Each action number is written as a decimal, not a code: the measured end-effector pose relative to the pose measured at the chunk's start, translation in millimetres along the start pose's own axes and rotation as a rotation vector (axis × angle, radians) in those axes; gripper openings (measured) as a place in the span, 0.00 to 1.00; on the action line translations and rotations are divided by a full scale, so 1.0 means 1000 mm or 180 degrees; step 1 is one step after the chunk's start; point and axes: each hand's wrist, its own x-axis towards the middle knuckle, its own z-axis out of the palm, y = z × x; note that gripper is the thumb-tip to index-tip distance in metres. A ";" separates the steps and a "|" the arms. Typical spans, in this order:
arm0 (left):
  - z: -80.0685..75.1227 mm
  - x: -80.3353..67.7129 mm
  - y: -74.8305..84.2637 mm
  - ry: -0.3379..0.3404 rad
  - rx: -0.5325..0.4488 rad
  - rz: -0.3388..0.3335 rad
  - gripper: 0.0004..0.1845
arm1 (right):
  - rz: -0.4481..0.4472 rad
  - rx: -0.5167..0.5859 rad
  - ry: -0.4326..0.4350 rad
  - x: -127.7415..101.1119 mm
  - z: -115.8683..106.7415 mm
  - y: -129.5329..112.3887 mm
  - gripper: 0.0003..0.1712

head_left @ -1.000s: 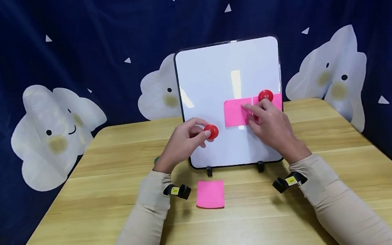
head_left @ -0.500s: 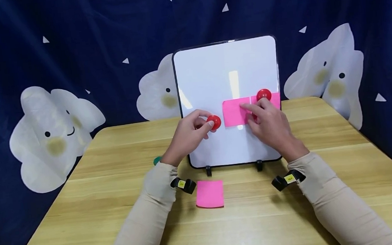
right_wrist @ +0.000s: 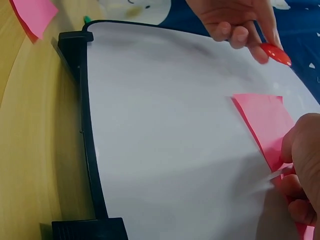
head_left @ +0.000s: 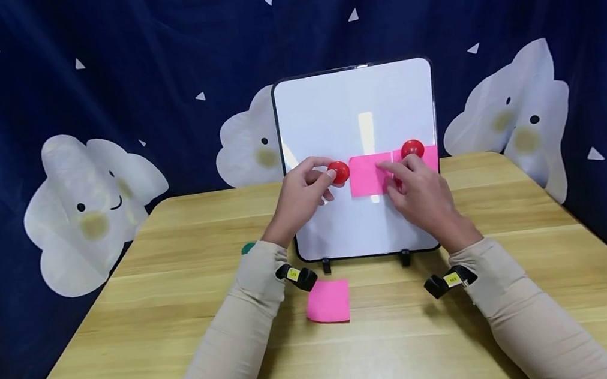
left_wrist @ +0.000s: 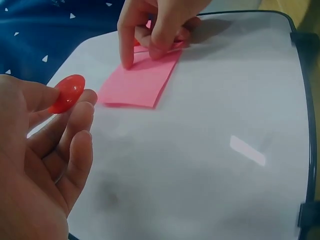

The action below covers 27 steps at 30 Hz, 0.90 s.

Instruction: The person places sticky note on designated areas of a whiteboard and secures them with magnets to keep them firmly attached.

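Note:
In the head view my left hand (head_left: 301, 198) pinches a round red magnet (head_left: 339, 173) between thumb and fingers, just left of a pink sticky note (head_left: 366, 177) on the whiteboard (head_left: 324, 115). The left wrist view shows the magnet (left_wrist: 68, 94) apart from that note. My right hand (head_left: 422, 194) presses the note with its fingertips, index finger extended. Beside it, a second pink sticky note (head_left: 431, 155) lies partly behind this hand, with another red magnet (head_left: 412, 147) on its upper part.
A loose pink sticky note (head_left: 328, 303) lies on the wooden table (head_left: 393, 350) before the board. Black feet (head_left: 406, 258) support the board. A green round piece (head_left: 247, 248) shows beside the left wrist. A dark blue curtain (head_left: 160, 33) hangs behind.
My left hand has moved up and to the right with the red magnet, coming close to the left edge of the pressed note. The right hand stays in place on it.

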 end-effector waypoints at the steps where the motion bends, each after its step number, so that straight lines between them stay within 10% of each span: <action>1: 0.001 0.000 0.000 0.0000 -0.0025 -0.0015 0.12 | 0.0009 -0.0011 -0.0016 0.000 0.000 0.000 0.25; 27: 0.042 0.023 0.009 0.0204 0.0100 -0.0084 0.15 | -0.0167 0.0031 0.0067 -0.001 -0.001 0.003 0.23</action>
